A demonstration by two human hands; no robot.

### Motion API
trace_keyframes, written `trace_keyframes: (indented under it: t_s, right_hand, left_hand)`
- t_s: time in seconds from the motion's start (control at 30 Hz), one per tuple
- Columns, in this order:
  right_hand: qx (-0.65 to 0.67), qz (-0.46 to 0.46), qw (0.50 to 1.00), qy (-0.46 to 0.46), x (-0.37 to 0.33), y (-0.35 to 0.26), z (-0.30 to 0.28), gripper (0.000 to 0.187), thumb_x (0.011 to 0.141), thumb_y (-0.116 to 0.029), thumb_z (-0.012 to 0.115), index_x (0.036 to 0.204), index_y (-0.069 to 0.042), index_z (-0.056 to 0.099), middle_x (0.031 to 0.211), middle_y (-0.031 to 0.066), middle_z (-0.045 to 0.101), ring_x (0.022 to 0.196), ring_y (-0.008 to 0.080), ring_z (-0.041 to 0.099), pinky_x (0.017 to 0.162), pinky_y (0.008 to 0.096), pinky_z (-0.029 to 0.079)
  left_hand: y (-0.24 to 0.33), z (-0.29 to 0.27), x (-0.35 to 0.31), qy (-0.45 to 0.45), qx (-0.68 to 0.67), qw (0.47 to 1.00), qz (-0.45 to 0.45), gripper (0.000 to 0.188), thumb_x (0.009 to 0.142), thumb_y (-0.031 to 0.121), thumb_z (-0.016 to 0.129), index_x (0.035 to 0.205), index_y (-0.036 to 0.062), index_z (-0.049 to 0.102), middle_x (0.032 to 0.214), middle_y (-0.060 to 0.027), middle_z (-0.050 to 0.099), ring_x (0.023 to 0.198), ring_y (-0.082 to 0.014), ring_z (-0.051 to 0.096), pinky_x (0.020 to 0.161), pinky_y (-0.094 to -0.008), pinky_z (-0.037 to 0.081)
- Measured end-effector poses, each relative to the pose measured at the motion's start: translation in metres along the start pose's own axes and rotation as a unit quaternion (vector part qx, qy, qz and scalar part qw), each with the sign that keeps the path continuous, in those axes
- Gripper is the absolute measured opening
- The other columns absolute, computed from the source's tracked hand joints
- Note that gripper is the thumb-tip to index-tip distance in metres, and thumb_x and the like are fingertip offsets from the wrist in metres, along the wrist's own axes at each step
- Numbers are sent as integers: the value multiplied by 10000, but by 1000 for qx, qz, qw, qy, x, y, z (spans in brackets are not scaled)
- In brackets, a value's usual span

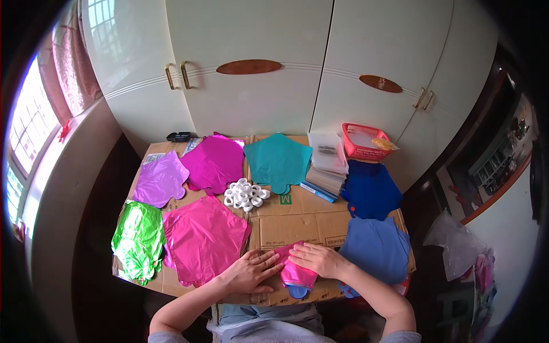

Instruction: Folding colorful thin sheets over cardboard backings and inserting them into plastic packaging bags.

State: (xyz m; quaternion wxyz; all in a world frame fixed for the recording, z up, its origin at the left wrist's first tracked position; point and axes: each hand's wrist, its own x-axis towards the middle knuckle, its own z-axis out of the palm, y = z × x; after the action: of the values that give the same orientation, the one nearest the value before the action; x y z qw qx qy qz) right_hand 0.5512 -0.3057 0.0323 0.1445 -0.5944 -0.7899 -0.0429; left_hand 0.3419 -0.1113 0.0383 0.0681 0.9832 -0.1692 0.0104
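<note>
A small folded bundle of shiny pink foil balloons lies on the cardboard near the front edge, with a rounded blue tab poking out at its near end. My left hand lies flat, fingers stretched to the bundle's left edge. From the right, my right hand rests across the top of the bundle with its fingers extended and pressed down. Beside my left forearm is a stack of flat pink foil balloons. Matte blue ones sit next to my right forearm.
Further flat foil balloons are green, lilac, magenta, teal and dark blue. White rings are heaped mid-table. Clear plastic sleeves and a red basket stand far right, before white cabinets.
</note>
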Motion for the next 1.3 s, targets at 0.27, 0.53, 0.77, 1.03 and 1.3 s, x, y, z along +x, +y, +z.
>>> trace_keyframes:
  t_s: [0.27, 0.53, 0.77, 1.03, 1.3]
  right_hand:
    - [12, 23, 1000, 18, -13, -10, 11, 383, 874, -126, 472, 1237, -108, 593, 1315, 76, 558, 1237, 213, 517, 1052, 369, 417]
    - [31, 28, 998, -48, -27, -26, 9, 477, 859, -216, 532, 1309, -58, 521, 1376, 109, 498, 1309, 233, 438, 1100, 383, 342]
    - [8, 34, 993, -110, -52, -71, -2, 537, 844, -147, 529, 1360, -25, 444, 1436, 147, 414, 1350, 280, 376, 1111, 419, 310]
    - [191, 55, 980, 7, -51, -79, -17, 459, 742, -69, 634, 1201, -69, 620, 1259, 94, 599, 1207, 227, 547, 1018, 398, 445]
    - [372, 323, 844, 213, -8, -67, -16, 261, 836, -192, 714, 1031, -25, 669, 761, 127, 689, 596, 165, 658, 538, 287, 489]
  left_hand:
    - [0, -2, -1, -37, 15, 999, 21, 659, 886, 612, 426, 1450, 280, 347, 1469, -209, 331, 1382, -316, 309, 1106, -506, 214]
    - [33, -14, -4, -33, 13, 999, 3, 653, 847, 643, 458, 1423, 343, 386, 1438, -264, 340, 1374, -379, 296, 1070, -533, 266]
    - [85, 16, -21, 71, 9, 997, -24, 477, 841, 359, 583, 1294, 223, 525, 1350, -173, 478, 1273, -306, 454, 1000, -452, 385]
    - [96, 27, -15, 300, -60, 951, -49, 202, 765, 119, 657, 961, 96, 698, 981, -40, 698, 903, -170, 670, 751, -285, 513]
    - [59, 4, -1, 290, -492, 756, -321, 117, 837, 89, 713, 893, -13, 703, 735, -35, 690, 642, -80, 611, 584, -230, 496]
